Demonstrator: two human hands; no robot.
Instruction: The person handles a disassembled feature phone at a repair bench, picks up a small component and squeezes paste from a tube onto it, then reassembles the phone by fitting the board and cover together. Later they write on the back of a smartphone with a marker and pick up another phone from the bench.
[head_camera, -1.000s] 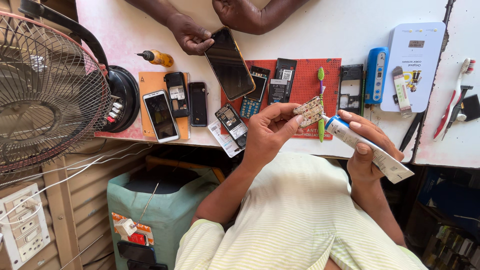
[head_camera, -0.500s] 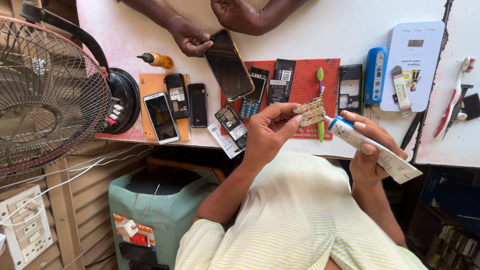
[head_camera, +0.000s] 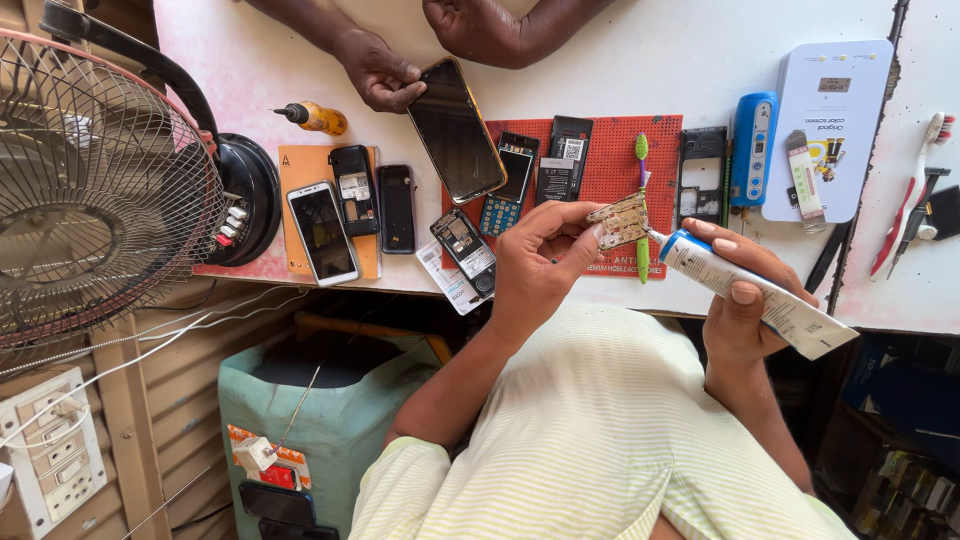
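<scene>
Above the tabletop (head_camera: 640, 60) edge: left hand (head_camera: 535, 265) pinching circuit board (head_camera: 620, 222); right hand (head_camera: 745, 295) clamped on glue tube (head_camera: 750, 295), nozzle touching board. Gluing apparently underway; reassembly remains.

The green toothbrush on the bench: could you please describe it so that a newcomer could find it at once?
Start at the red perforated mat in the middle of the white bench. Near its right side, a slim toothbrush lies lengthwise, just beyond the small circuit board in the left hand. It alone is bright green among dark phones.
</scene>
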